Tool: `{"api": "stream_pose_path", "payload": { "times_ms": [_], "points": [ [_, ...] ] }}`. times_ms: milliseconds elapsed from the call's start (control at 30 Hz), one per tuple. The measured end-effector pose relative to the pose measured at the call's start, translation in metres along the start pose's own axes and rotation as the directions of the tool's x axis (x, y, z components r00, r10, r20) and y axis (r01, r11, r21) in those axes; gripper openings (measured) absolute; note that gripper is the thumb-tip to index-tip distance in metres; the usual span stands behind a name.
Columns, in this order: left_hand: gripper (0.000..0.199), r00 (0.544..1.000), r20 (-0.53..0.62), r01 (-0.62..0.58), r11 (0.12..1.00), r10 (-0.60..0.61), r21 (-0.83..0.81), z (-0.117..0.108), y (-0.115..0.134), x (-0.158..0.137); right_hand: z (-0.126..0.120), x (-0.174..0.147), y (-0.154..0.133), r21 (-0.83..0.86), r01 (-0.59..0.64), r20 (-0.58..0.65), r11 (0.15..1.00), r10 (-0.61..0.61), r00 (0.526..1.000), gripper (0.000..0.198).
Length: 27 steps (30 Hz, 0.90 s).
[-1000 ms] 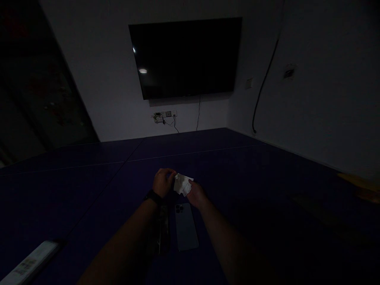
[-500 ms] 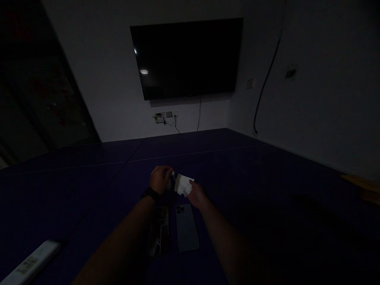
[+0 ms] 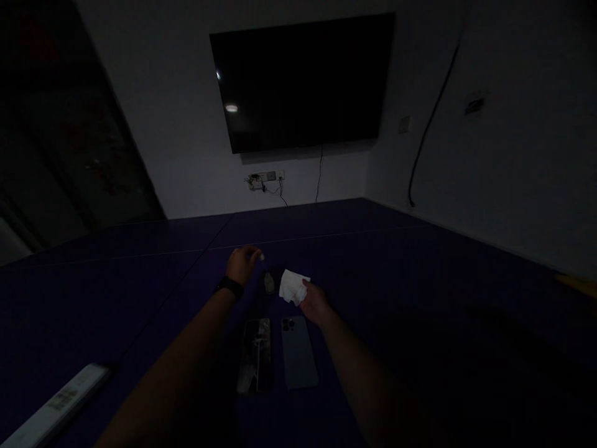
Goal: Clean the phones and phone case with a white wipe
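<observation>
The room is very dim. My left hand [image 3: 241,264], above a dark watch strap [image 3: 229,285], pinches a small white cap-like piece [image 3: 262,256]; its exact kind is unclear. Just below and to the right of those fingers is a small, pale, bottle-like object [image 3: 269,283]. In my right hand [image 3: 315,303] is a white tissue [image 3: 293,287], held between thumb and fingers. Two phones lie side by side nearer me: a blue-grey one [image 3: 299,353] with its camera lenses up, and one with a dark patterned surface [image 3: 255,356].
Everything lies on a dark purple surface [image 3: 177,348]. A long white box-like object [image 3: 58,404] is at the lower left. Beyond, a large TV [image 3: 303,84] hangs on the wall above sockets and cables [image 3: 265,179]. Something yellow [image 3: 577,284] shows at the right edge.
My left hand has moved up and left with the white piece, away from the tissue, uncovering the bottle-like object. The right hand still holds the tissue. The view has shifted slightly.
</observation>
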<state>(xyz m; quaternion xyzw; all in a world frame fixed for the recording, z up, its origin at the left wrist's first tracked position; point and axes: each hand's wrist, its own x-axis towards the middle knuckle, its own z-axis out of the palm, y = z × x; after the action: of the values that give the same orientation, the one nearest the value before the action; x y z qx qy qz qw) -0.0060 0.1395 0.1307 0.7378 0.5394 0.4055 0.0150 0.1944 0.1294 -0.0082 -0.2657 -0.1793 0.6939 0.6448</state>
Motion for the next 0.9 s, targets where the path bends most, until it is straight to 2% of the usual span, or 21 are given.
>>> {"api": "stream_pose_path", "payload": {
  "times_ms": [467, 900],
  "points": [
    [0.019, 0.991, 0.119, 0.066, 0.998, -0.068, 0.014, 0.034, -0.019, -0.01, -0.005, 0.004, 0.001, -0.01, 0.008, 0.031, 1.0, -0.007, 1.0, 0.018],
    [0.019, 0.975, 0.191, 0.119, 0.993, -0.115, -0.011, 0.043, -0.027, -0.021, -0.007, 0.007, 0.001, 0.003, 0.016, 0.036, 1.0, -0.016, 0.999, 0.019]
  ]
}}
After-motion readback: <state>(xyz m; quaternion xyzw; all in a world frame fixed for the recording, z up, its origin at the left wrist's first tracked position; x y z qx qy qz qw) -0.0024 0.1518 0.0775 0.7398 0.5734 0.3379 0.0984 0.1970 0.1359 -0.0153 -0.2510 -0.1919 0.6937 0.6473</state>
